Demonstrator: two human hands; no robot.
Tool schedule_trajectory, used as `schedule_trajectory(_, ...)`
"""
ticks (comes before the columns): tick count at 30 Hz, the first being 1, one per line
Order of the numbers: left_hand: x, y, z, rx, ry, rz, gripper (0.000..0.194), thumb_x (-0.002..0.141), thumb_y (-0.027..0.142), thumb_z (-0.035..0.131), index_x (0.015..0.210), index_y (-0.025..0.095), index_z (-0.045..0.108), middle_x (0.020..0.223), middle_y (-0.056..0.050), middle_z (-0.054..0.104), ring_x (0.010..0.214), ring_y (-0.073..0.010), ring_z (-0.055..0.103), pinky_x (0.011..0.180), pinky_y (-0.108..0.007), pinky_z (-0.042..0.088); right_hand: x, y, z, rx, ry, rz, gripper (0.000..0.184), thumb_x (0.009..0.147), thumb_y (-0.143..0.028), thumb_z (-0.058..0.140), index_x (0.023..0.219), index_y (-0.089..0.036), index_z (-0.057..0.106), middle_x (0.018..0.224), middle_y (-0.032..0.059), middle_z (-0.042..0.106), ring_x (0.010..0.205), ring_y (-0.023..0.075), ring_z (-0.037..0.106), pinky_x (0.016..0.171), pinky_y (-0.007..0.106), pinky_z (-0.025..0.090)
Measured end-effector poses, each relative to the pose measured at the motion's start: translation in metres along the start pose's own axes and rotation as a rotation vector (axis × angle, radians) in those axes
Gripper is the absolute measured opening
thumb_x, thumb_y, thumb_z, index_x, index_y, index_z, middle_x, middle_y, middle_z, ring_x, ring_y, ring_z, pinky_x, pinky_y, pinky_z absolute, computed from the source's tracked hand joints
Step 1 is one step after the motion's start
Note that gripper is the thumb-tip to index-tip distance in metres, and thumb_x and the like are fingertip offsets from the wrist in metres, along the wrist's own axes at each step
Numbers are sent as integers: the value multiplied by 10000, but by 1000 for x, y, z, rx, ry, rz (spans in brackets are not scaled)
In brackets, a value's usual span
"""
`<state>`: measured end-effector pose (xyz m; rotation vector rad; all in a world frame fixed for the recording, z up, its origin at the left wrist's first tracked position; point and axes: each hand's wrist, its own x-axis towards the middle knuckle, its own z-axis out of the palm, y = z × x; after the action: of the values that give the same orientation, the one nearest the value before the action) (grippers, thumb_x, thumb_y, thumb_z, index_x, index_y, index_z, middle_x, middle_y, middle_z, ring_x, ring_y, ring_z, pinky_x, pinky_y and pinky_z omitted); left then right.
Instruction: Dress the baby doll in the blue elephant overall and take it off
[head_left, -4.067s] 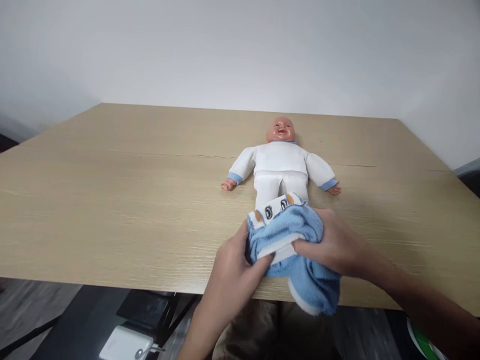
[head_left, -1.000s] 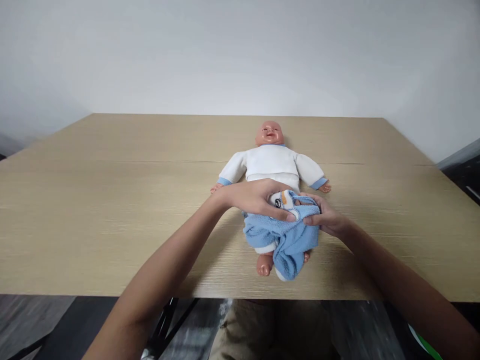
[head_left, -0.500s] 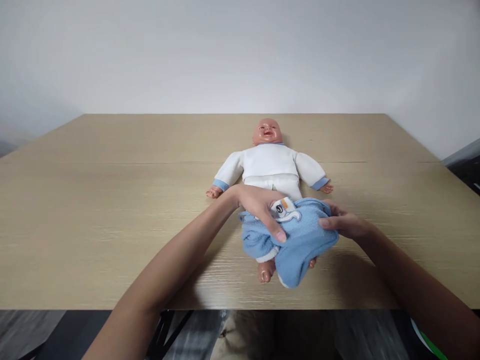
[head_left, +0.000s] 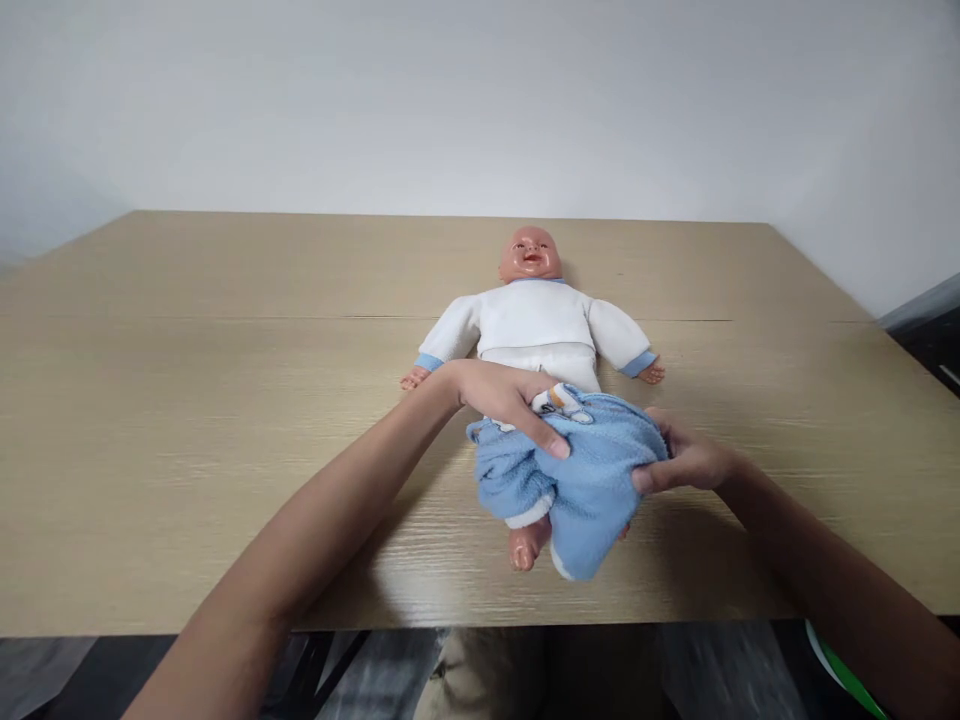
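**Both hands on pants (head_left: 589,475), one doll (head_left: 536,322) foot (head_left: 529,545) out of a cuff (head_left: 531,512)**

Pants: blue fleece, lower center of frame, bunched over the doll's legs. White patch (head_left: 553,400) at the waistband, partly covered.

Left hand (head_left: 510,398): center of frame, over the waistband, thumb lying on the front of the cloth. Fingers out of sight, so can't tell if it's gripping.

Right hand (head_left: 686,460): right of center, pinching the side edge of the pants, thumb on the outside, fingers mostly behind. Cloth is spread wide on this side.

Doll: face up, head toward top center, arms out to both sides, white top. The foot left of center pokes past its cuff. The other barely shows behind the flared leg; can't tell if it's inside.

All on a wood table (head_left: 225,430); pale wall (head_left: 480,100) across upper frame.
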<state>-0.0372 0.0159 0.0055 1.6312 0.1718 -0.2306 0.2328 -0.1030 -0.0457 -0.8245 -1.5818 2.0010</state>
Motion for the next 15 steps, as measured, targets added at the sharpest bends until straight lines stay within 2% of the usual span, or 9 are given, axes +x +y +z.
schedule_trajectory(3,1,4,4,27,-70,-28,290,864,439,950,1024,210,872,1030,-38,873,956,-260,814,864,-323,708,3,12,-4,108,250,-85,523,741,-651,995,956,-242,752,860,-1,731,824,208,706,803,329,588)
schedule_trajectory(5,2,6,5,60,-88,-27,259,870,423,945,1007,213,879,1039,-38,879,972,-262,823,885,-320,707,6,16,-5,170,298,-81,541,753,-671,983,990,-246,747,895,-2,742,842,194,703,828,325,589)
schedule_trajectory(7,2,5,5,80,-85,-7,231,914,426,903,1014,218,890,1085,-46,885,1006,-270,831,932,-332,703,9,15,-6,167,262,-58,523,799,-666,960,1008,-237,746,936,-3,753,853,171,695,835,301,584)
schedule_trajectory(10,0,4,3,98,-14,76,192,950,395,858,1046,233,897,1164,-53,880,1151,-296,823,1086,-370,665,10,5,-4,50,115,-33,504,884,-632,916,1136,-223,764,1073,16,777,987,183,720,917,296,586)
schedule_trajectory(13,-2,3,1,104,97,141,141,926,364,870,985,237,889,1138,-52,875,1271,-324,791,1201,-414,610,6,-7,-2,-40,-72,16,643,871,-658,916,1301,-210,746,1144,48,793,1094,235,750,983,348,614)
schedule_trajectory(15,-2,3,1,103,128,131,152,909,378,889,955,233,881,1135,-55,873,1244,-331,802,1176,-422,629,3,-12,0,-55,-145,45,728,831,-676,938,1344,-203,735,1120,58,800,1082,258,772,988,386,633)
